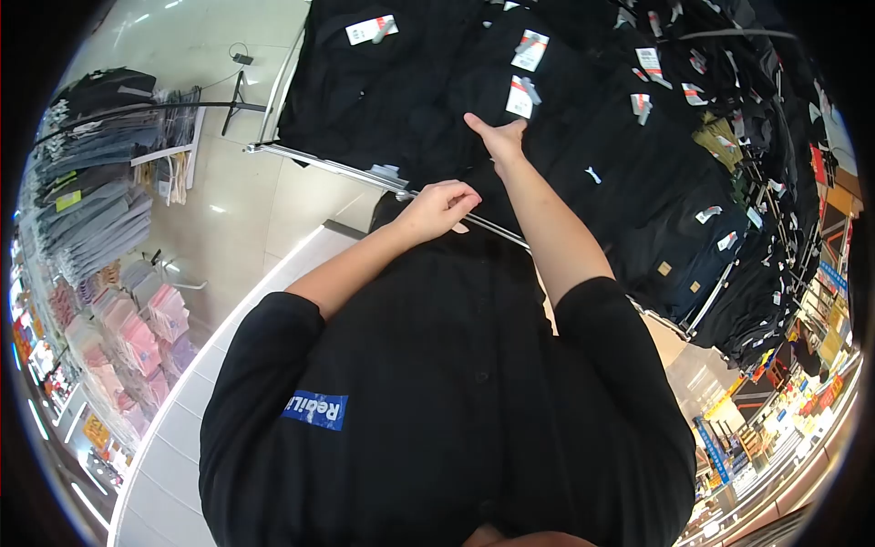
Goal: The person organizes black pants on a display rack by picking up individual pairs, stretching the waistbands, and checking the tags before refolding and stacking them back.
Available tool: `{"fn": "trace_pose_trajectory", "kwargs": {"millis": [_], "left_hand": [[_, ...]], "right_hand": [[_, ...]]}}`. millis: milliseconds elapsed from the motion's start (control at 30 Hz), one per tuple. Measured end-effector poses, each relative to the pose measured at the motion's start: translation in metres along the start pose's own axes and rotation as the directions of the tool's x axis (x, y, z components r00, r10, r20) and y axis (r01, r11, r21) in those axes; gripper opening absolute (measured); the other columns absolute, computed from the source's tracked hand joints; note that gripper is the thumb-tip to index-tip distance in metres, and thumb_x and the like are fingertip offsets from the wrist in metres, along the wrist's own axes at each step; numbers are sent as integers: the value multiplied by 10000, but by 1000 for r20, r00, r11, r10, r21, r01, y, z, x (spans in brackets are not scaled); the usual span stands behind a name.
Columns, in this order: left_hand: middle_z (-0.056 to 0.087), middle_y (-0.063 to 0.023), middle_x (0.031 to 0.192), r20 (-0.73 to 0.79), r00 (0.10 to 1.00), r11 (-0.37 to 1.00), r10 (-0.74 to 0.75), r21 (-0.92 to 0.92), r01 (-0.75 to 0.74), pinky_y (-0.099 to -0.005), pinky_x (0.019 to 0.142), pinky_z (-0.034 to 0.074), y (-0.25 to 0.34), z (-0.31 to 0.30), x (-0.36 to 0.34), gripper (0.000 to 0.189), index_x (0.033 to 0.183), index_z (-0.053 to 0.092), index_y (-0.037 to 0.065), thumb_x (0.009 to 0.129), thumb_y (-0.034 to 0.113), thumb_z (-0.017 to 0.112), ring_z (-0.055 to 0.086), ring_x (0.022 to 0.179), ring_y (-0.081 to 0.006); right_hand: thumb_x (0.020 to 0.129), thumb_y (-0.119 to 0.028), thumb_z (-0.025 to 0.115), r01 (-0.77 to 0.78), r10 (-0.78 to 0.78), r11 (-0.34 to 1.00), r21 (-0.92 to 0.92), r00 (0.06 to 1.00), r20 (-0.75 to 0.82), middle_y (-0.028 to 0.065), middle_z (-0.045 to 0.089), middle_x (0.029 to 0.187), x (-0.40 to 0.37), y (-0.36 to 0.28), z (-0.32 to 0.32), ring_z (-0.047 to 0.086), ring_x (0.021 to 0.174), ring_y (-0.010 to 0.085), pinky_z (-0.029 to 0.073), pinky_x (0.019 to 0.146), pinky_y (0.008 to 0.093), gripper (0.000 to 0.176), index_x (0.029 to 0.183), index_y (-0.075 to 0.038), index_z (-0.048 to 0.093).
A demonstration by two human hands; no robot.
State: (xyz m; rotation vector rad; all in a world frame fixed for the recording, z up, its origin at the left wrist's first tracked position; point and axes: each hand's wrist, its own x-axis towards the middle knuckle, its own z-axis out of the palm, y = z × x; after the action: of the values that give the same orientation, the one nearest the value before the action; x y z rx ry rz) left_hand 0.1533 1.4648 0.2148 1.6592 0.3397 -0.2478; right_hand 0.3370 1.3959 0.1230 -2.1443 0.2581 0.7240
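Black garments (392,100) lie spread over a rack in front of me, several with white and red price tags (530,51). My right hand (501,141) rests on the black cloth just below a tag (520,96). Its thumb stretches out to the left, while most of its fingers are hidden by the cloth. Nearer to my body, my left hand (440,211) is closed, fingers curled, beside the metal rail (346,170) at the rack's front edge. Whatever it holds, if anything, cannot be made out. A small beige piece (459,228) shows just below it.
Grey folded trousers (114,232) and pink packaged goods (137,333) hang at the left. A white surface (196,410) runs beside my left side. More dark clothes with tags (708,214) hang to the right, with lit store shelves (729,447) beyond.
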Motion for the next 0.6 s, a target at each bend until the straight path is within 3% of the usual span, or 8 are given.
{"fn": "trace_pose_trajectory", "kwargs": {"millis": [33, 167, 267, 367, 433, 467, 500, 600], "left_hand": [[722, -112, 1017, -31, 1000, 1000, 1, -8, -2, -305, 843, 555, 1, -14, -2, 213, 1055, 710, -22, 1015, 160, 607, 708, 957, -180], [725, -84, 1011, -74, 997, 998, -15, -64, 10, -297, 858, 550, -13, -49, 4, 222, 1051, 706, -19, 1029, 173, 597, 698, 952, -156], [725, -67, 1008, -95, 994, 967, -45, -253, 19, -287, 899, 529, -21, -59, 16, 251, 1070, 695, -18, 1050, 202, 575, 682, 970, -138], [721, -101, 1102, -16, 993, 927, -113, -361, 100, -318, 972, 503, -19, -65, 32, 410, 1190, 663, -7, 1076, 361, 521, 671, 1066, -173], [670, -144, 1278, 261, 887, 676, -381, -576, 460, -382, 1050, 467, -7, -63, 42, 639, 1342, 596, 32, 1053, 578, 431, 628, 1203, -233], [572, -140, 1443, 451, 818, 609, -356, -553, 569, -434, 1116, 414, -14, -58, 53, 831, 1443, 512, 38, 1001, 722, 349, 543, 1329, -279], [572, -140, 1443, 452, 822, 616, -346, -551, 563, -434, 1116, 414, 2, -53, 55, 831, 1443, 512, 38, 1001, 722, 349, 543, 1329, -279], [468, -91, 1551, 384, 908, 153, -166, -900, 408, -406, 1175, 360, 48, -25, 64, 876, 1512, 430, 37, 993, 736, 334, 498, 1364, -273]], "right_hand": [[687, -355, 928, -92, 79, 989, -115, 990, -113, 252, 522, 1424, -4, -13, 12, 549, 1310, 382, 440, 1111, 451, 1140, 1517, 17, 242], [852, -196, 613, -40, 14, 994, -99, 967, -254, 311, 683, 1130, 1, -18, 14, 648, 1151, 427, 486, 1016, 435, 550, 1354, 13, 530], [843, -146, 542, 61, 44, 893, 445, 974, -221, 194, 709, 1053, 2, 1, -15, 679, 1016, 295, 492, 932, 363, 384, 1150, 68, 626], [831, -88, 530, 14, -75, 433, 901, 997, 21, 85, 687, 1148, -34, -10, -66, 623, 1123, 238, 464, 1028, 369, 268, 1052, 4, 651], [837, -78, 520, -153, -141, 332, 931, 968, 210, 85, 683, 1168, -80, -27, -109, 607, 1165, 251, 448, 1086, 415, 275, 1066, -12, 657], [839, -119, 489, -181, -140, 339, 923, 961, 239, 120, 607, 1406, -104, -36, -124, 534, 1337, 316, 359, 1183, 479, 519, 1332, 20, 570], [839, -119, 489, -169, -148, 339, 926, 962, 230, 120, 607, 1406, -127, -45, -138, 534, 1337, 316, 359, 1183, 479, 519, 1332, 20, 570], [806, -98, 476, -223, -427, 239, 945, 850, 309, 141, 565, 1454, -181, -45, -170, 520, 1354, 322, 342, 1197, 488, 608, 1400, 23, 518]]}}
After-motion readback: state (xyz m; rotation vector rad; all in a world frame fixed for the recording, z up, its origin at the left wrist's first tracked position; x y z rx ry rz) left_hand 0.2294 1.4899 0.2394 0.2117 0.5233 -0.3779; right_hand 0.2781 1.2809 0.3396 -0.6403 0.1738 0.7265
